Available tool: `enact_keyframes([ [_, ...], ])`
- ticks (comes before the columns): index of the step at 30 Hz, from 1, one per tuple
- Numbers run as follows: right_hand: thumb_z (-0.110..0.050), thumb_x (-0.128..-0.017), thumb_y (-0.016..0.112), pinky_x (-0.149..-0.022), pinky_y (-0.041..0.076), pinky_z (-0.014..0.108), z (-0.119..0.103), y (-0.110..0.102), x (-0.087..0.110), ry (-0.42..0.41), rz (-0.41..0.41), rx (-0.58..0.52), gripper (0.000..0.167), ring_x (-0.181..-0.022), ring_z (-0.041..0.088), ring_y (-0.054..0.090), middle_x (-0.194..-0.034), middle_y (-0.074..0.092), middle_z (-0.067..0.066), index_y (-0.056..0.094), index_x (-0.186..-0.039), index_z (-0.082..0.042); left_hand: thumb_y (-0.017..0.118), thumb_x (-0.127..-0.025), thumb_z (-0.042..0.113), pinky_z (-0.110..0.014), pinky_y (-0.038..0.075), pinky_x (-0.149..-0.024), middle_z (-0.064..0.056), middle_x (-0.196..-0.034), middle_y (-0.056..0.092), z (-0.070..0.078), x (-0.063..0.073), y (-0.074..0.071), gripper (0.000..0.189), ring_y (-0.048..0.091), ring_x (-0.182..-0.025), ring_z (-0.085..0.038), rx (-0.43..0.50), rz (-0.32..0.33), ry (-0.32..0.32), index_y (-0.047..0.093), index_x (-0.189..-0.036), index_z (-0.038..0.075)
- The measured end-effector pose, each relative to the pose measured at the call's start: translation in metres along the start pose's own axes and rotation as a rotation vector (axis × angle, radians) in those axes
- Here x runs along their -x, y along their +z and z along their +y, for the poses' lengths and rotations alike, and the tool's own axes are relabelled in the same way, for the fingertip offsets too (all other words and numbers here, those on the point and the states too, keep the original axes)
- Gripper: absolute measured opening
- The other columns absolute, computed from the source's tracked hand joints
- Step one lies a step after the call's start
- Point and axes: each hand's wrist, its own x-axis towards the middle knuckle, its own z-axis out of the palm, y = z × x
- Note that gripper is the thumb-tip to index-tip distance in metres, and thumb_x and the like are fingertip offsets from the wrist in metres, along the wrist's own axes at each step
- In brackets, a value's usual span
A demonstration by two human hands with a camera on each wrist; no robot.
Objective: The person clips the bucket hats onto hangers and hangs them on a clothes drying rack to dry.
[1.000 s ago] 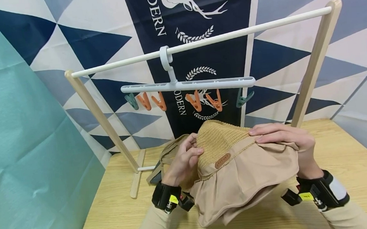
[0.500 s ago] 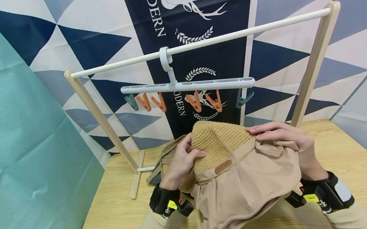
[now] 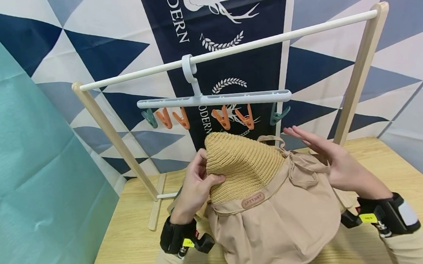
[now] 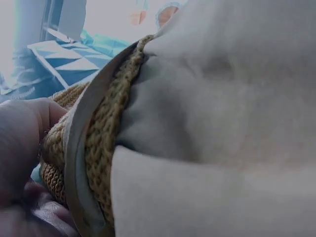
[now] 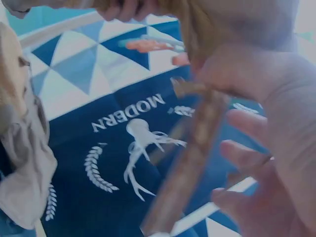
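Note:
A sun hat with a mustard knitted crown (image 3: pixel 241 162) and a wide beige cloth brim (image 3: pixel 276 239) is held over the table in the head view. My left hand (image 3: pixel 193 187) pinches the crown's left side, thumb on the outside; the left wrist view shows the knit (image 4: pixel 106 133) and the cloth close up. Beside the hat's cloth bow (image 3: pixel 304 170), my right hand (image 3: pixel 342 167) has its fingers extended. A brownish cloth strap (image 5: pixel 187 163), blurred, hangs near those fingers in the right wrist view. A small brown label (image 3: pixel 253 200) sits on the hat's band.
Behind the hat stands a rack with a white bar (image 3: pixel 242 51) and wooden posts (image 3: pixel 360 74). A pale hanger (image 3: pixel 214 100) hangs from it, carrying orange clips (image 3: pixel 221 118) and green clips (image 3: pixel 279 113). Beige cloth (image 5: pixel 24 163) lies at the left of the right wrist view.
The hat has turned and shifted left, its brim spreading lower and its bow coming into sight. My right hand has let go of the hat's right edge and straightened; my left hand keeps its pinch.

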Motion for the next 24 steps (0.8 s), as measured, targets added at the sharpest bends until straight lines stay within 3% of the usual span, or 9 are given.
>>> enact_keyframes([
  [2,0.045,-0.063,0.055,-0.133,0.028,0.012,0.0,-0.005,0.002,0.032,-0.029,0.005,0.119,-0.172,0.003,0.034,-0.185,0.04,0.003,0.029,-0.173,0.008,0.066,-0.09,-0.009,-0.022,0.056,-0.09,0.009,-0.114,0.063,0.004,0.001,-0.002,0.032,0.065,-0.106,-0.006,-0.033,0.002,0.059,0.045,-0.113,-0.01],
  [6,0.043,-0.06,0.037,-0.133,0.029,0.013,0.0,-0.012,0.005,0.039,-0.021,-0.001,0.115,-0.171,0.005,0.035,-0.184,0.041,0.006,0.034,-0.171,0.011,0.067,-0.088,-0.012,-0.021,0.057,-0.091,0.016,-0.114,0.066,0.008,0.003,-0.008,0.03,0.066,-0.107,-0.002,-0.099,0.012,0.174,0.047,-0.11,-0.011],
  [8,0.043,-0.064,0.037,-0.133,0.03,0.013,0.0,-0.014,0.006,0.028,0.0,0.002,0.11,-0.171,0.005,0.038,-0.183,0.043,0.006,0.037,-0.169,0.011,0.067,-0.088,-0.015,-0.021,0.057,-0.091,0.018,-0.114,0.066,0.009,0.004,-0.01,0.029,0.066,-0.106,-0.002,-0.126,0.018,0.215,0.048,-0.109,-0.01],
  [10,0.042,-0.061,0.032,-0.132,0.032,0.013,0.002,-0.016,0.006,0.0,0.021,-0.012,0.11,-0.17,0.007,0.04,-0.181,0.045,0.01,0.039,-0.167,0.014,0.068,-0.088,-0.018,-0.021,0.057,-0.09,0.017,-0.115,0.065,0.01,0.005,-0.011,0.029,0.066,-0.106,-0.002,-0.149,0.018,0.239,0.049,-0.108,-0.009],
  [14,0.042,-0.059,0.027,-0.133,0.03,0.013,0.005,-0.018,0.007,-0.02,0.035,-0.06,0.109,-0.171,0.01,0.039,-0.181,0.045,0.013,0.038,-0.165,0.018,0.07,-0.087,-0.023,-0.022,0.058,-0.088,0.003,-0.114,0.061,0.013,0.008,-0.013,0.032,0.065,-0.105,-0.005,-0.186,-0.012,0.259,0.05,-0.105,-0.005],
  [17,0.041,-0.064,0.037,-0.135,0.028,0.014,0.006,-0.022,0.009,-0.019,0.001,-0.081,0.107,-0.173,0.011,0.036,-0.182,0.041,0.017,0.034,-0.168,0.016,0.071,-0.086,-0.023,-0.024,0.059,-0.089,-0.015,-0.111,0.062,0.015,0.009,-0.014,0.033,0.065,-0.106,-0.007,-0.225,-0.047,0.275,0.051,-0.103,-0.003],
  [19,0.036,-0.071,0.052,-0.136,0.025,0.015,0.006,-0.026,0.01,-0.02,-0.057,-0.117,0.106,-0.175,0.013,0.031,-0.185,0.033,0.02,0.027,-0.172,0.014,0.073,-0.086,-0.022,-0.026,0.06,-0.09,-0.024,-0.109,0.062,0.015,0.008,-0.016,0.033,0.065,-0.107,-0.009,-0.269,-0.068,0.303,0.053,-0.101,-0.001],
  [24,0.014,-0.075,0.083,-0.134,0.024,0.011,0.003,-0.03,0.013,0.021,-0.213,-0.127,0.126,-0.178,0.009,0.018,-0.191,0.014,0.017,0.01,-0.177,0.008,0.07,-0.082,-0.021,-0.027,0.048,-0.071,-0.014,-0.092,0.054,0.012,0.005,-0.018,0.033,0.054,-0.084,-0.014,-0.439,-0.096,0.456,0.055,-0.095,0.006],
])
